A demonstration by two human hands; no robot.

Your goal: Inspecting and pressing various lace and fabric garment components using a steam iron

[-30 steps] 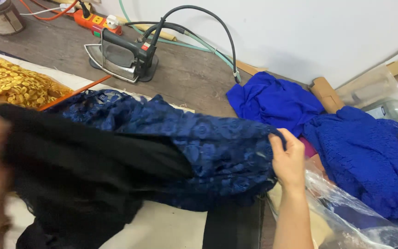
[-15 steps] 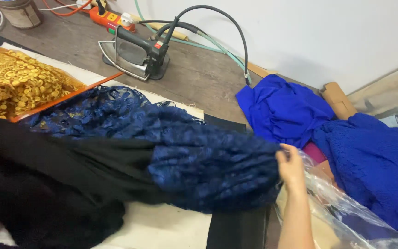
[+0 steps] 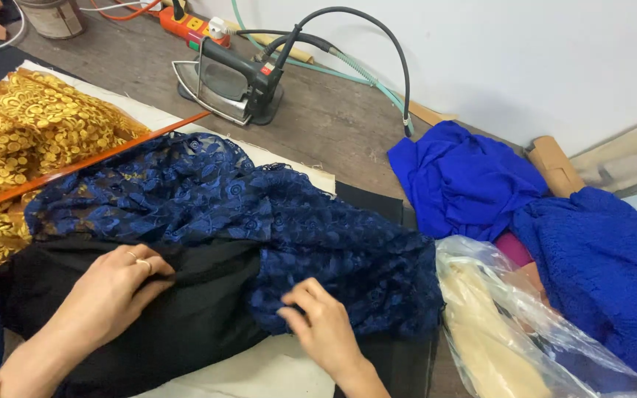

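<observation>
The navy lace (image 3: 274,221) lies bunched across the middle of the white pad (image 3: 289,166), over a black cloth (image 3: 186,317) that spreads toward the near edge. The right hand (image 3: 326,324) sits at the lace's near hem, just where it meets the black cloth; the left hand (image 3: 112,291) rests further left on the black cloth, close under the lace's lower edge.

The lace is openwork with round floral figures, soft and crumpled into folds. The black cloth is plain, matte and smooth. To the left lies gold lace (image 3: 31,133), stiffer-looking, with coin-like motifs, and a thin orange ruler (image 3: 90,162) runs slantwise across it — one end reaching the navy lace. Behind, on the wooden table (image 3: 333,118), stands a metal iron (image 3: 226,81) with a dark handle and hoses. To the right are heaped bright blue fabrics (image 3: 466,177), one smooth, one knitted, and a clear plastic bag (image 3: 510,324) with pale contents.

The right hand is curled, fingertips pressed together and nipping the lace's edge. The left hand lies palm down, fingers loosely bent and close together, pressing the black cloth — thumb tucked at a fold; whether it grips that fold I cannot tell. A ring shows on one finger.
</observation>
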